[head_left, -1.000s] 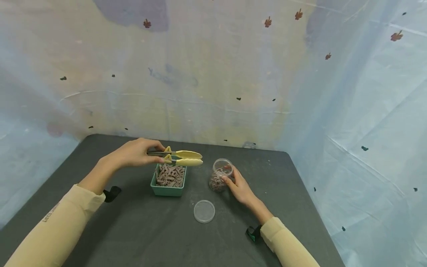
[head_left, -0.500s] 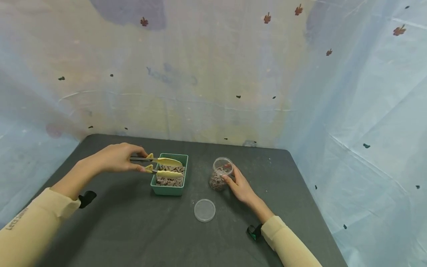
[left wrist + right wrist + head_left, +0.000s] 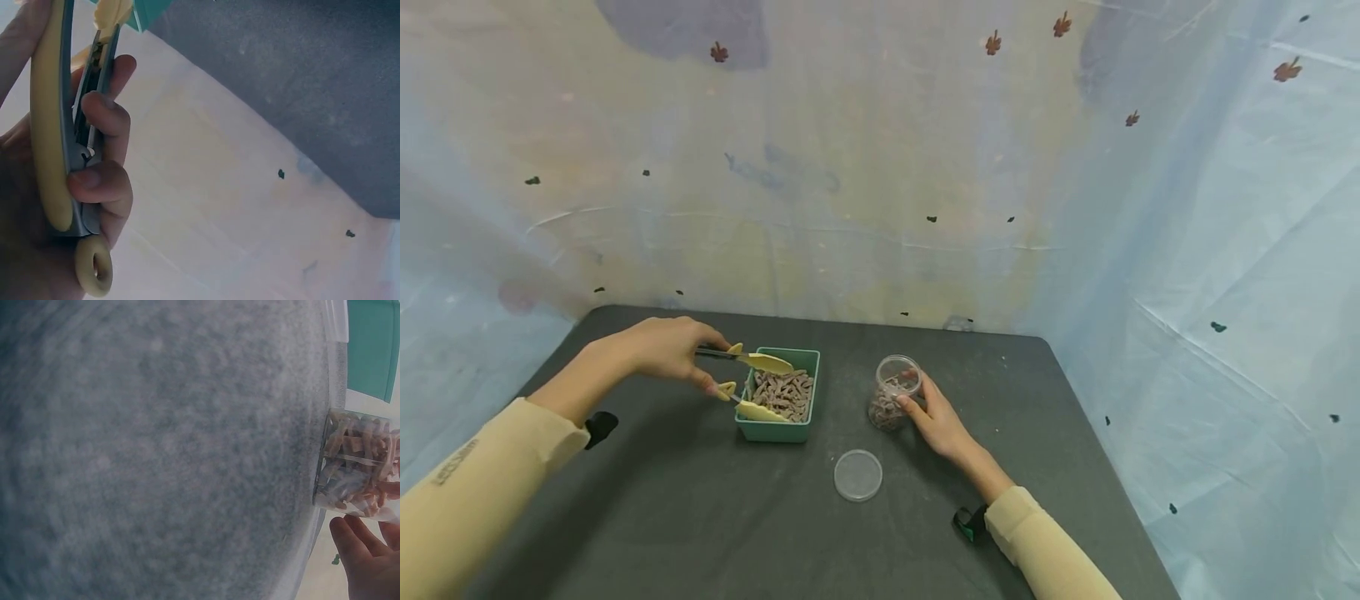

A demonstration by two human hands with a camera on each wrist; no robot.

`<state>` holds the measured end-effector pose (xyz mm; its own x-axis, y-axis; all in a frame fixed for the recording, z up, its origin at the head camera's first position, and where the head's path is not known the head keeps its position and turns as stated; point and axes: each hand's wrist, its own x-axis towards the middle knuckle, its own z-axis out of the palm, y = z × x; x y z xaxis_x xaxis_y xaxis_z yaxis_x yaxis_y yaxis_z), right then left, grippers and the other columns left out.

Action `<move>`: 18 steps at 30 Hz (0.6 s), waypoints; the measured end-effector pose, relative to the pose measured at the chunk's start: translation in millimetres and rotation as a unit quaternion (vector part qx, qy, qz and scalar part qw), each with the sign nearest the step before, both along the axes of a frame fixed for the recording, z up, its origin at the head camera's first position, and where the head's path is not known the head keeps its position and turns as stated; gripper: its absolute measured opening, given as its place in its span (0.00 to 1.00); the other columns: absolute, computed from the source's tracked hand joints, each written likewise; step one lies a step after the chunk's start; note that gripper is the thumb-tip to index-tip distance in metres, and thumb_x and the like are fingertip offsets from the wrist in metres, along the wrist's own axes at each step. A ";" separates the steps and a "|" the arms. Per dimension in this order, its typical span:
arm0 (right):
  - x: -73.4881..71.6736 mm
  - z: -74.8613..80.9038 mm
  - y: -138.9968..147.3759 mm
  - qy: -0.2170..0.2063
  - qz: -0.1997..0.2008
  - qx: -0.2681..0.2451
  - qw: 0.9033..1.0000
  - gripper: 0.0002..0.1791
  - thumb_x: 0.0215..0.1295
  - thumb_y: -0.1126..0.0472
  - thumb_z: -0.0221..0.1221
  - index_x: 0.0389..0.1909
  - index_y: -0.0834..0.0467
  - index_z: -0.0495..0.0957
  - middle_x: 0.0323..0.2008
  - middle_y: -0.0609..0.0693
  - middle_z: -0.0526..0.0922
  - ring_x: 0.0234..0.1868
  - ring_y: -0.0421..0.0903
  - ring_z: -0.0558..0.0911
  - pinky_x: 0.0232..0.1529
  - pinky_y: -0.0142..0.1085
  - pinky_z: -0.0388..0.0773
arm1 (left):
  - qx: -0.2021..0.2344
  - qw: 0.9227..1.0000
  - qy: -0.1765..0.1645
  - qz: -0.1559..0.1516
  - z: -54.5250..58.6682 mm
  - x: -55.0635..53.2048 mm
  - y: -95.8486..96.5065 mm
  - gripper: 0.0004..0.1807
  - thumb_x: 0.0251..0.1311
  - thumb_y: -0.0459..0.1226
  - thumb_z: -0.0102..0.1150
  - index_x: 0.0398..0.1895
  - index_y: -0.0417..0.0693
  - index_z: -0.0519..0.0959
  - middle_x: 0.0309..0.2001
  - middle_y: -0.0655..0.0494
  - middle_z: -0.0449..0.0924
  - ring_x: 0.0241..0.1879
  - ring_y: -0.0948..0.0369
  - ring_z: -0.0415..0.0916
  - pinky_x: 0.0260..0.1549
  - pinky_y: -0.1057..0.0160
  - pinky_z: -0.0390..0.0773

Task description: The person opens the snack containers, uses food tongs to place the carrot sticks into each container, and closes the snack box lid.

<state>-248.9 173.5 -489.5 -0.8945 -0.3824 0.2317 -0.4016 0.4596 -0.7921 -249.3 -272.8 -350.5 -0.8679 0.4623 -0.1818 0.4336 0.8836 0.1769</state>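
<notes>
My left hand (image 3: 672,350) grips a pair of tongs (image 3: 767,363) with yellow tips and metal arms. The tongs stand spread above the green basket (image 3: 775,431), one tip low near its front rim. Small brown stick-shaped pieces (image 3: 786,392) fill much of that basket. In the left wrist view, curled fingers (image 3: 106,184) wrap the handle of the tongs. My right hand (image 3: 943,425) holds a clear jar (image 3: 895,392) upright on the table, thumb and fingers around its side. Similar brown pieces (image 3: 356,456) show through the jar wall in the right wrist view.
A round clear lid (image 3: 858,476) lies flat on the dark table (image 3: 775,525), in front of and between basket and jar. Behind and to the right hangs a pale plastic sheet (image 3: 865,167) close to the table's edges.
My left hand has moved left with the tongs, from between basket and jar to over the basket. The tips have spread apart and lowered. The right hand and jar stay in place.
</notes>
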 end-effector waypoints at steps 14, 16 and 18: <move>0.1 -1.3 -0.6 -0.014 0.000 0.008 1.000 0.32 0.82 0.53 0.54 0.77 0.66 0.60 0.73 0.61 0.67 0.71 0.59 0.74 0.68 0.56 0.73 | -0.021 0.998 -0.054 -0.010 -4.5 -11.7 15.6 0.48 0.50 0.64 0.75 0.67 0.42 0.78 0.63 0.39 0.79 0.60 0.38 0.78 0.51 0.36 0.79; 0.1 -1.1 -0.3 -0.012 0.001 0.009 1.000 0.31 0.83 0.53 0.53 0.77 0.65 0.60 0.73 0.61 0.67 0.70 0.59 0.74 0.67 0.55 0.73 | -0.020 0.998 -0.051 -0.014 -7.1 -11.3 13.9 0.47 0.51 0.65 0.74 0.66 0.43 0.79 0.62 0.41 0.80 0.58 0.40 0.79 0.51 0.37 0.80; 0.0 -0.9 0.0 -0.011 0.002 0.009 1.000 0.30 0.83 0.53 0.53 0.77 0.63 0.60 0.73 0.62 0.67 0.71 0.59 0.74 0.67 0.55 0.74 | -0.020 0.999 -0.043 -0.017 -9.9 -10.0 12.4 0.45 0.51 0.66 0.73 0.65 0.45 0.80 0.60 0.44 0.82 0.57 0.41 0.80 0.50 0.38 0.80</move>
